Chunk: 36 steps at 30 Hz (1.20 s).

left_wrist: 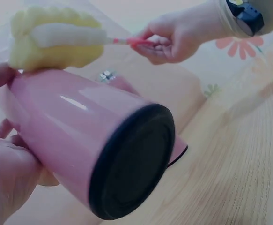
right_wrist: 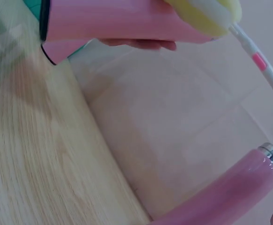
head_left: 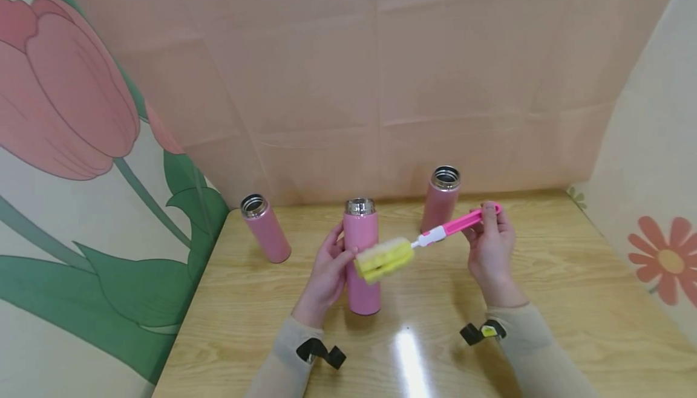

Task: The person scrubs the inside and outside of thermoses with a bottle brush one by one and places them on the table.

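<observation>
My left hand [head_left: 324, 277] grips a pink vacuum flask [head_left: 360, 228] round its side, thumb toward the front. The flask has a shiny metal neck and no lid. Its black base [left_wrist: 134, 161] faces the camera in the left wrist view, raised off the table. In my right hand [head_left: 492, 253] is a bottle brush, pinched near the end of its pink handle [head_left: 463, 222]. The brush's yellow and white sponge head [head_left: 385, 260] lies across the front of the flask, close to my left thumb, below the neck.
Two more lidless pink flasks stand toward the back of the wooden table [head_left: 577, 277]: one flask [head_left: 267, 231] at the left, another flask [head_left: 438, 201] behind the brush handle. A pinkish cloth [head_left: 327, 83] hangs behind the table, and flower-painted walls flank it.
</observation>
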{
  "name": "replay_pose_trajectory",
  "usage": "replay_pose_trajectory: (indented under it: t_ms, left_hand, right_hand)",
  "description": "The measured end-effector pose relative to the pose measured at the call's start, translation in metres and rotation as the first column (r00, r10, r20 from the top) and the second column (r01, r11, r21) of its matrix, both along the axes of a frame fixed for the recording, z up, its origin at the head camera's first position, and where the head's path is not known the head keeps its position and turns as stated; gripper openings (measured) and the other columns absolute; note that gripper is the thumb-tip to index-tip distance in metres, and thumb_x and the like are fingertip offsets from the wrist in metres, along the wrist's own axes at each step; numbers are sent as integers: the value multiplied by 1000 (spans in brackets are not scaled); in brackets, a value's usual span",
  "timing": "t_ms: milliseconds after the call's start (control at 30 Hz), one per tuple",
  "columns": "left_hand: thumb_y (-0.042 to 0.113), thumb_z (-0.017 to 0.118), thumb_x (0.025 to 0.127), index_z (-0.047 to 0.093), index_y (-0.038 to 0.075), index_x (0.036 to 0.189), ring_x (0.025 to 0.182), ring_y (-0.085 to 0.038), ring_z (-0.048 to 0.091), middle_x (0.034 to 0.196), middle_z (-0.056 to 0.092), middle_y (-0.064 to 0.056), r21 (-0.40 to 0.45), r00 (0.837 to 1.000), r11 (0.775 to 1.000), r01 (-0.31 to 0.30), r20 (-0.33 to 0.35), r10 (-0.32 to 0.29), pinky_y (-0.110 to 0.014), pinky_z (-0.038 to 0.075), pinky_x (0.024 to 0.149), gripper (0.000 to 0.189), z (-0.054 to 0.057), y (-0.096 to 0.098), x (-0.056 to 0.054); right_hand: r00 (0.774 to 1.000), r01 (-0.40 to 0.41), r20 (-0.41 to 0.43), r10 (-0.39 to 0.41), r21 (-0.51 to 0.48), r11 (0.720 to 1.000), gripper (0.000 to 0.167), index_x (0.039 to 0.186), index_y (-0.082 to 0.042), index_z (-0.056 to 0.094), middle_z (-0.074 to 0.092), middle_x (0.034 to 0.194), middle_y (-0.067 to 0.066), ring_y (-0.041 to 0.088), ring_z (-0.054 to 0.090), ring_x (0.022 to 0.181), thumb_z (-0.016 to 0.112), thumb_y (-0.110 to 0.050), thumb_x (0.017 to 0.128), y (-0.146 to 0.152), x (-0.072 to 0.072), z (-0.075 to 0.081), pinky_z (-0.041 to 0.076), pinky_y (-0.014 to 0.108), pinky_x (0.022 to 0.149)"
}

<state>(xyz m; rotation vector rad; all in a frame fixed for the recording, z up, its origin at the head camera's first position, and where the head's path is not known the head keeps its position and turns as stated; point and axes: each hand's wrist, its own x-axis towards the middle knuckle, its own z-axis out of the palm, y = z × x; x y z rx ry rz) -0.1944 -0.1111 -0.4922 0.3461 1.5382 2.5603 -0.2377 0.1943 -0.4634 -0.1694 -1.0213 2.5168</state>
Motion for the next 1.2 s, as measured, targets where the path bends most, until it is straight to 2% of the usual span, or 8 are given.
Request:
replay_pose_trajectory:
  t_ms: [167,300,367,567,667,933,1067,1200]
  left_hand:
    - [7,56,107,23,11,170,126,-22,62,151,53,-17,-38,999,999,19,-27,-20,-39,52,109,71,-1,1,2]
    - [8,50,110,19,3,170,145,-24,47,171,31,-19,-50,996,998,40,-75,-44,-38,43,119,68,-1,3,3]
    - [8,51,109,17,2,170,147,-24,45,174,25,-19,-65,993,996,56,-100,-62,-37,43,119,70,-1,3,4]
    - [-2,67,92,15,1,170,134,-22,56,165,36,-24,-91,972,988,127,-186,-142,-36,49,114,94,-1,0,6]
    - [-8,69,87,17,4,171,133,-24,59,161,43,-22,-86,970,986,143,-184,-157,-38,50,113,99,-2,-2,6]
    - [-7,70,90,20,8,171,138,-27,56,168,38,-20,-145,981,981,125,-132,-145,-38,51,113,96,0,-10,5]
    - [-4,70,96,21,13,172,145,-31,49,173,31,-13,-170,979,977,132,-132,-155,-40,48,116,92,-1,-13,4]
    - [-2,69,100,19,9,171,151,-31,42,174,28,-14,-150,980,982,119,-144,-141,-40,43,120,88,-4,-12,2]
  right_hand:
    - [999,28,25,-26,-86,996,17,103,-3,65,69,90,8,16,70,69,66,-19,107,4,0,3,62,26,60]
    - [999,38,27,-35,-134,990,22,105,-2,64,68,90,9,18,70,70,71,-23,104,7,-2,4,62,27,60]
    - [999,45,19,-43,-124,991,25,104,-1,64,69,90,10,18,70,71,73,-24,102,7,-3,5,62,27,60]
    - [998,53,-23,-56,-107,993,26,100,1,65,69,88,12,17,70,69,76,-22,100,7,-5,7,62,27,59]
    - [998,46,-28,-49,-90,995,26,100,2,64,70,87,12,17,70,69,76,-21,100,7,-5,7,63,27,60]
    - [991,-119,-51,121,56,991,11,101,-1,70,71,91,10,17,74,79,71,-12,103,25,-6,1,65,33,75]
    - [979,-177,-87,185,90,980,8,104,-2,70,73,93,10,17,74,80,65,-7,106,31,-6,-1,65,33,76]
    - [968,-220,-85,237,167,961,8,106,-2,71,73,93,8,15,73,81,63,-4,107,36,-4,-3,65,31,75]
